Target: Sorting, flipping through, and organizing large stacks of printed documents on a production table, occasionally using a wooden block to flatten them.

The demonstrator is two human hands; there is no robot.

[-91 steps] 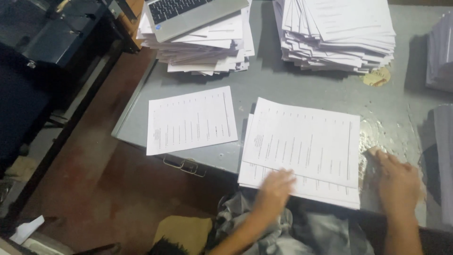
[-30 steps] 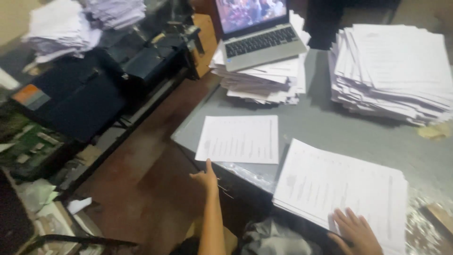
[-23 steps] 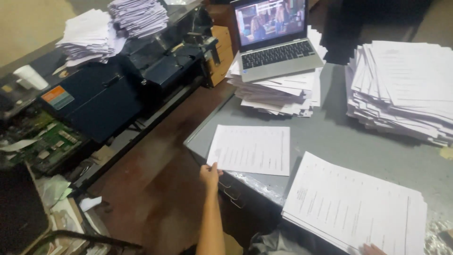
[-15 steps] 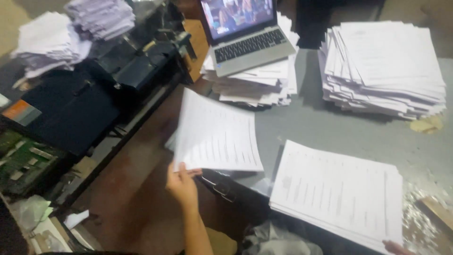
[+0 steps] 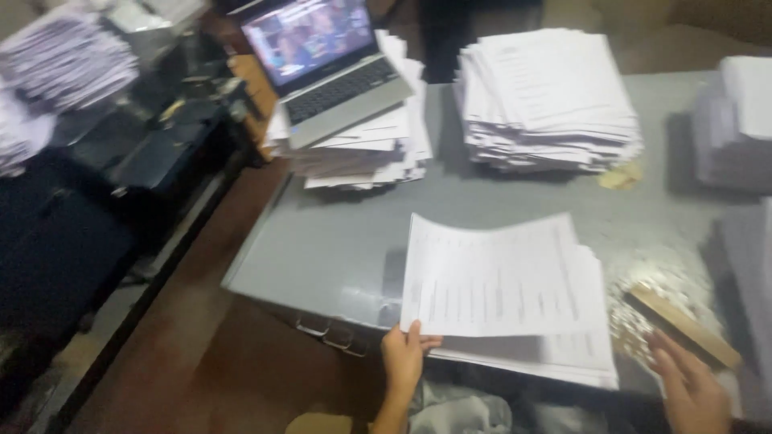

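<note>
Blurred print on top sheet; right hand cut by bottom edge; paper stack cropped at table's right edge.

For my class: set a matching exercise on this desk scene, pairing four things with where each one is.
Things:
1. laptop
2. left hand
3. right hand
4. tall paper stack

Places:
A. by the wooden ruler
B. far side of the grey table, right of the laptop
C. holding the top printed sheet at its near corner
D. open on a messy paper pile

Pairs: 1-D, 2-C, 3-A, 4-B
</note>
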